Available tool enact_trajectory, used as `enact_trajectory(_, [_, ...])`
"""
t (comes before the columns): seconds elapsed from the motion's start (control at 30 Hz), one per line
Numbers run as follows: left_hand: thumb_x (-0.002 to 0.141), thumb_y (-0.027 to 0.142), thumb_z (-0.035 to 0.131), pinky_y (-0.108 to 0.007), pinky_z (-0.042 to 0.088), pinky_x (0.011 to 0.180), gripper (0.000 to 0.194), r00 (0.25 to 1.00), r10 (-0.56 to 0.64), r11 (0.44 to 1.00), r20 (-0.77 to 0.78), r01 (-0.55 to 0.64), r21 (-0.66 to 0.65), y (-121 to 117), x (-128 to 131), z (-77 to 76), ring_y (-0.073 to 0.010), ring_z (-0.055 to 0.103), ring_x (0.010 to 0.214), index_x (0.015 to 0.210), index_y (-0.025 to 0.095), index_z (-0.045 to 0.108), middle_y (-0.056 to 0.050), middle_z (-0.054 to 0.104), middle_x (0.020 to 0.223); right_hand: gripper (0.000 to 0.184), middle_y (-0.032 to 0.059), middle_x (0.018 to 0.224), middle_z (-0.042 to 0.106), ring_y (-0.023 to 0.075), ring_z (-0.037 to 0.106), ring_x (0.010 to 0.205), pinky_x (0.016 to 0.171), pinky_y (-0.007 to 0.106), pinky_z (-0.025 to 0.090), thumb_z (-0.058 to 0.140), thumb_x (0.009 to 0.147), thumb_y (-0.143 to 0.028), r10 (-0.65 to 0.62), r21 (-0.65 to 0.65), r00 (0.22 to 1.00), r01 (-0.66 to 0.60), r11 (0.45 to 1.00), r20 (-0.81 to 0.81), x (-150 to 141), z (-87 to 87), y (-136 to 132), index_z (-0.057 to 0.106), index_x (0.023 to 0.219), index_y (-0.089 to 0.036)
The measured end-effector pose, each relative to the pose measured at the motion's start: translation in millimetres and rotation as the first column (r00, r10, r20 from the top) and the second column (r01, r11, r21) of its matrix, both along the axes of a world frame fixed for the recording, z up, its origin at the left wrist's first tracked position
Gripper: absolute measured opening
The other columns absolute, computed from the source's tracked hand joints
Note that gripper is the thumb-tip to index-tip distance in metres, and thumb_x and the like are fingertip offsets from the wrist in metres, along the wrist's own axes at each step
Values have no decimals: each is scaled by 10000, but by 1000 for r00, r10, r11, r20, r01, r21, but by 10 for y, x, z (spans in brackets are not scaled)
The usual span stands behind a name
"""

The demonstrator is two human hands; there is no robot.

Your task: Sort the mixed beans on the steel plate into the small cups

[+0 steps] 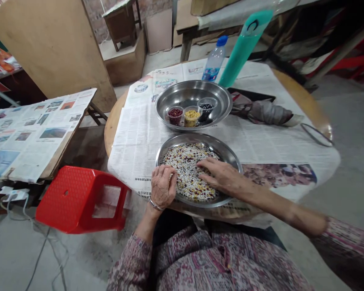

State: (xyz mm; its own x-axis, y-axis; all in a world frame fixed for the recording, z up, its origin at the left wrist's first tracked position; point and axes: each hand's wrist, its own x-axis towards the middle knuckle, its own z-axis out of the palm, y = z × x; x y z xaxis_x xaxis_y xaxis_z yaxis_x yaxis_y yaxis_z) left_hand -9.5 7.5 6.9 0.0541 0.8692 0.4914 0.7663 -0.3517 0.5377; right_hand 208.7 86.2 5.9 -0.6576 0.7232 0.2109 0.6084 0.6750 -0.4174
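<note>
A steel tray (230,155) in front of me holds a spread of mixed beans (186,161), white, red, yellow and dark. My left hand (163,186) rests on the tray's near left rim, fingers curled shut at the edge of the beans. My right hand (221,174) lies over the beans on the right side, fingers stretched flat toward the left. Behind, a second steel tray (176,97) carries three small clear cups: red beans (175,114), yellow beans (192,116) and black beans (206,108).
The round table (113,125) is covered in newspaper. A plastic bottle (214,60), a teal roll (244,46) and a folded grey cloth (263,111) lie at the back. A red plastic stool (79,200) stands at left, beside another newspaper-covered table (33,129).
</note>
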Motion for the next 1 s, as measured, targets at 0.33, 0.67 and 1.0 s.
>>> enact_trajectory(0.33, [1007, 218, 400, -375, 453, 957, 140, 990, 16, 999, 137, -23, 48, -8, -1, -10, -199, 540, 1094, 1059, 187, 526, -85, 575, 1064, 193, 58, 889, 691, 190, 621, 840, 806, 360, 523, 487, 836, -134, 282, -204, 908, -353, 913, -309, -644, 149, -202, 665, 890, -188])
enact_trajectory(0.67, [1002, 223, 420, -388, 450, 988, 142, 993, 27, 999, 112, -30, 23, 0, 7, 19, -206, 550, 1113, 1026, 186, 555, -89, 586, 1067, 273, 121, 1189, 643, 273, 531, 1151, 988, 494, 457, 478, 957, -332, 284, 220, 958, -286, 933, 41, -488, 91, 432, 689, 1064, -194])
enact_trajectory(1.0, [999, 217, 434, -382, 444, 975, 152, 993, 29, 999, 114, -31, 19, -6, 10, 4, -202, 563, 1088, 1022, 191, 582, -84, 603, 1067, 287, 110, 1080, 633, 228, 624, 995, 879, 399, 545, 473, 959, -322, 254, 18, 966, -254, 967, -52, 94, 125, -31, 644, 1153, -198])
